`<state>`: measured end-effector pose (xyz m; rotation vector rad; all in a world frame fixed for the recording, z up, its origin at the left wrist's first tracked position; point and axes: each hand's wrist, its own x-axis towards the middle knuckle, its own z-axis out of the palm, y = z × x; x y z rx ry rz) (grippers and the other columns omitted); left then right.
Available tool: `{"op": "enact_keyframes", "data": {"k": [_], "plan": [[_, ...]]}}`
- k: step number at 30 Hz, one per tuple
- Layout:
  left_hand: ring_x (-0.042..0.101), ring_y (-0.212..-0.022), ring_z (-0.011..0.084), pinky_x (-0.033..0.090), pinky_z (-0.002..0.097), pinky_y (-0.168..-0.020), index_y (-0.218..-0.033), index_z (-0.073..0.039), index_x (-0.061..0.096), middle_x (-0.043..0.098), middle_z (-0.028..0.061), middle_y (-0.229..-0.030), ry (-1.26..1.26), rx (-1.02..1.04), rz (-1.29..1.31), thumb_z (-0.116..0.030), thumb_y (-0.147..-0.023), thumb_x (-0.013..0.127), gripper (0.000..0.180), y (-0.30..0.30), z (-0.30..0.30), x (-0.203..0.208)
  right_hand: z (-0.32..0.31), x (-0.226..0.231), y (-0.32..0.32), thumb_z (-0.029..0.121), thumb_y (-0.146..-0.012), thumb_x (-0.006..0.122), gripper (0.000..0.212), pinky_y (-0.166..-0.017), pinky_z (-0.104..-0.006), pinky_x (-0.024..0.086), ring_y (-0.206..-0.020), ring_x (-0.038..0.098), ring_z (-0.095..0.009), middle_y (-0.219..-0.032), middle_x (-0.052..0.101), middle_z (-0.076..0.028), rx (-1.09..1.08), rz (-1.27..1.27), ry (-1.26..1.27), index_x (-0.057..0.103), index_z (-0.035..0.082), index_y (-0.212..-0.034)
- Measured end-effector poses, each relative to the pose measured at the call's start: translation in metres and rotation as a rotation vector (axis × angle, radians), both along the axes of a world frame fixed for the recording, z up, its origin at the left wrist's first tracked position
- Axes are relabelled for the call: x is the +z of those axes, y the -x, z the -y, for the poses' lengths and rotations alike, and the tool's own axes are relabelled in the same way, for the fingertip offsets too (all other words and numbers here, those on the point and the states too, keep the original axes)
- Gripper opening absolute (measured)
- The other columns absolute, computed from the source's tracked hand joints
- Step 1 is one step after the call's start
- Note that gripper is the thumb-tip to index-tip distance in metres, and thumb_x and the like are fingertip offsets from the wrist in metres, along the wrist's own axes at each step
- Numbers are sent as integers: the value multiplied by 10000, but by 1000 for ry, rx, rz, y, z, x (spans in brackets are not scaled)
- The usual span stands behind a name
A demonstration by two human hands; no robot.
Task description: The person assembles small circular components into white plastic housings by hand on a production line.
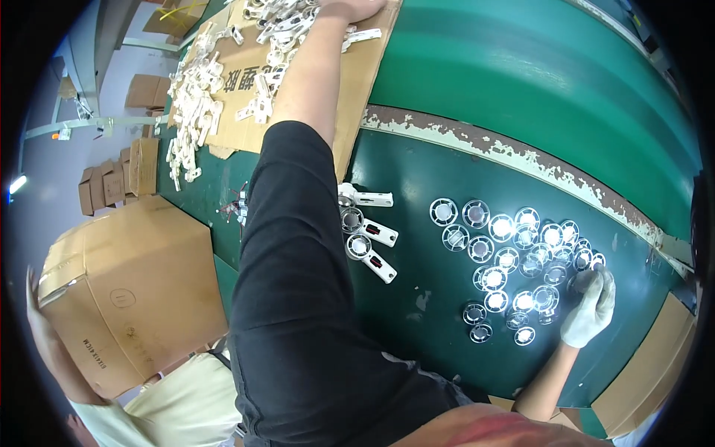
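Observation:
My left arm, in a black sleeve, reaches across to the far side. My left hand [356, 9] is at the top edge, over a heap of white plastic parts with ring heads and short handles [287, 28]; its fingers are out of sight. On the right, my right hand [590, 314] wears a white glove. Its fingertips are closed on a round, clear spoked cover [581, 281] at the edge of a scattered group of similar covers [506, 259]. Three white ring-headed parts [377, 232] lie in a column beside my left sleeve.
Flat cardboard [357, 97] lies under the heap; more white parts [197, 112] spread to its left. A chipped metal rail [477, 141] borders a green belt-like surface [536, 82]. At left, another person's arm [56, 350] is beside a large carton [141, 283]. Cardboard [648, 365] stands at right.

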<state>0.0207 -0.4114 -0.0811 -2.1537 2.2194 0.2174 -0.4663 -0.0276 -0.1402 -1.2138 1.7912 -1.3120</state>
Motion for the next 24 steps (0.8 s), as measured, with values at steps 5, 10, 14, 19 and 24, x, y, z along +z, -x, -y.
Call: {"op": "enact_keyframes", "data": {"k": [5,10,14,19,24], "plan": [[427,-1388,421,283,683,-1117,-1366,-227,592,481,164,-1503,129,194,153,-531,-981,369,539,-22,-29,-26,2,1,-1,92,-1044,547,210,-711,-240,462,-775,559,-90,-926,654,-41,24,-21,2,658,-29,-1174],[388,-1402,456,236,784,-1092,-1441,-221,538,464,92,-1526,150,184,254,-495,-973,410,557,-56,-75,-35,8,-3,-7,117,-1047,549,227,-703,-234,450,-769,543,-80,-918,647,-35,50,33,48,656,-27,-1186],[416,-1389,452,312,713,-1096,-1461,-243,509,443,97,-1539,86,208,252,-541,-981,441,570,-49,-119,-26,11,-4,-6,128,-1048,551,236,-676,-227,447,-741,544,-78,-895,649,-34,58,64,38,654,-33,-1187],[537,-1298,438,401,561,-1109,-1446,-243,538,481,127,-1506,83,95,149,-624,-942,519,632,-63,-155,-9,9,-8,-4,166,-1047,563,290,-666,-212,449,-760,553,-72,-916,655,-29,78,116,2,639,-33,-1243],[477,-1364,402,375,508,-1142,-1444,-206,526,492,221,-1474,149,266,-121,-603,-909,542,666,-131,-90,33,6,0,-4,169,-1044,568,276,-678,-204,436,-781,544,-64,-922,653,-28,75,26,-15,644,-23,-1227]]}}
